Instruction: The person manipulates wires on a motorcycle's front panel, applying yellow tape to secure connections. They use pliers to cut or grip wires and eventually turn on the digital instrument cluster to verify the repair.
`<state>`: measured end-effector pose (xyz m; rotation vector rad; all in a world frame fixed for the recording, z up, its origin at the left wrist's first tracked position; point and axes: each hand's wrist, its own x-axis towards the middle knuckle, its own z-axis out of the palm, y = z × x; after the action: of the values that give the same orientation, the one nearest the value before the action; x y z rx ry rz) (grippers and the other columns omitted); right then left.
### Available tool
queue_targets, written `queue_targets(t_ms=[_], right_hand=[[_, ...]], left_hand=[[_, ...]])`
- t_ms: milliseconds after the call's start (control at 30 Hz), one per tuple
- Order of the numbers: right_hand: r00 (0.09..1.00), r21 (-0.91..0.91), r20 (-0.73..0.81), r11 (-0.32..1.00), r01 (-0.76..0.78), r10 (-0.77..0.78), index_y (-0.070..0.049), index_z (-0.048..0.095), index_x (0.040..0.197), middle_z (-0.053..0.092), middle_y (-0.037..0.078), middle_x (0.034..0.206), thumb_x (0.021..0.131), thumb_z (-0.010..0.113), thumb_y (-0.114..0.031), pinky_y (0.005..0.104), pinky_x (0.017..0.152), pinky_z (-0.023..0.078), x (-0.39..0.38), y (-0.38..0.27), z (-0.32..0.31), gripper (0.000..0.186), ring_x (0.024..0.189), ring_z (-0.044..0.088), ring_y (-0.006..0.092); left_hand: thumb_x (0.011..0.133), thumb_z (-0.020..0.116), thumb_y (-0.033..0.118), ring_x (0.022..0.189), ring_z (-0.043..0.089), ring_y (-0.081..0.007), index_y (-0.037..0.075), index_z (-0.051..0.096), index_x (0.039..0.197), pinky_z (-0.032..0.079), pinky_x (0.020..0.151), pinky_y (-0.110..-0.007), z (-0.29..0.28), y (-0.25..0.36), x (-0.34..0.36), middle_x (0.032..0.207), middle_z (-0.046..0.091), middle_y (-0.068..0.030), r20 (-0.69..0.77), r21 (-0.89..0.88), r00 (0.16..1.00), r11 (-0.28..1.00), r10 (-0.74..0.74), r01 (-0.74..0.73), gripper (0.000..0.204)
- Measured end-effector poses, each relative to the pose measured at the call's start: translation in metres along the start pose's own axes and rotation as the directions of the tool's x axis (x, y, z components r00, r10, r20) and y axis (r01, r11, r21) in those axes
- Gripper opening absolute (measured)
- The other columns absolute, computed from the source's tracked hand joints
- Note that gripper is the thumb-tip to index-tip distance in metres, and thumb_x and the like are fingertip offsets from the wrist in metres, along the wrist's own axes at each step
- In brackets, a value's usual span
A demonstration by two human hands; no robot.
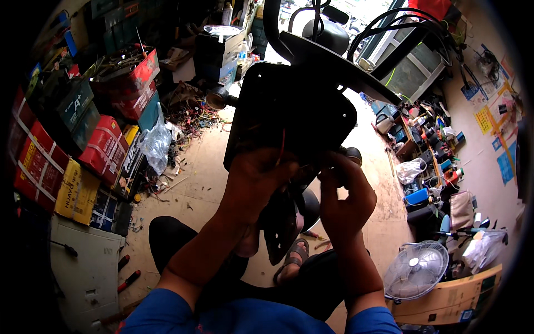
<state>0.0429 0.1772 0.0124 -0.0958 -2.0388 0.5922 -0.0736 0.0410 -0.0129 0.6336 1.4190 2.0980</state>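
Observation:
A dark vehicle-like assembly fills the centre, with a flat black panel [289,106], round fittings at its sides and a plate with holes [277,239] hanging below. A thin red wire [283,139] runs down the panel into my left hand [256,183], whose fingers are closed on it at the lower edge. My right hand [347,195] is beside it, fingers pinched against the same edge, what they hold hidden in shadow. Black cables [384,28] loop above the panel.
Stacked battery boxes [100,150], a plastic bag [156,145] and wire scraps [194,106] lie left. Pliers [128,283] are near a pale metal case [83,278]. Assorted tools and parts line the right wall. A fan [414,270] stands lower right. My legs are below.

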Motion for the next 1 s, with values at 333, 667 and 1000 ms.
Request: queue_targets(t_ms=[333, 667, 1000], right_hand=[[0.924, -0.225, 0.118, 0.897, 0.382, -0.364, -0.001, 0.075, 0.105, 0.074, 0.015, 0.097, 0.085, 0.076, -0.001, 0.0305, 0.065, 0.058, 0.004, 0.006, 0.004, 0.019, 0.077, 0.074, 0.0227], [0.484, 0.385, 0.617, 0.298, -0.873, 0.620, 0.000, 0.072, 0.106, 0.071, 0.004, 0.084, 0.099, 0.070, -0.017, 0.0238, 0.060, 0.050, 0.021, -0.010, -0.010, 0.018, 0.066, 0.065, 0.0116], [0.931, -0.237, 0.119, 0.901, 0.363, -0.344, -0.003, 0.074, 0.108, 0.076, 0.012, 0.100, 0.083, 0.078, 0.004, 0.0317, 0.062, 0.058, 0.006, 0.012, 0.004, 0.026, 0.077, 0.076, 0.0233]], left_hand=[[0.095, 0.075, 0.006, 0.069, 0.062, -0.0079, 0.001, 0.076, 0.107, 0.049, 0.064, -0.023, 0.004, 0.000, -0.003, 0.085, 0.073, -0.0025, -0.021, -0.021, 1.000, 1.000, 0.005, -0.005, 0.013], [0.094, 0.077, 0.007, 0.069, 0.062, -0.0071, 0.001, 0.076, 0.107, 0.048, 0.063, -0.022, -0.002, -0.001, 0.000, 0.085, 0.073, -0.0027, -0.018, 0.078, 0.992, 0.990, 0.122, -0.120, 0.015], [0.093, 0.076, 0.004, 0.065, 0.057, -0.0067, 0.001, 0.076, 0.105, 0.044, 0.058, -0.022, -0.002, 0.000, -0.003, 0.081, 0.070, -0.0017, -0.008, -0.111, 1.000, 0.994, 0.000, -0.001, 0.013]])
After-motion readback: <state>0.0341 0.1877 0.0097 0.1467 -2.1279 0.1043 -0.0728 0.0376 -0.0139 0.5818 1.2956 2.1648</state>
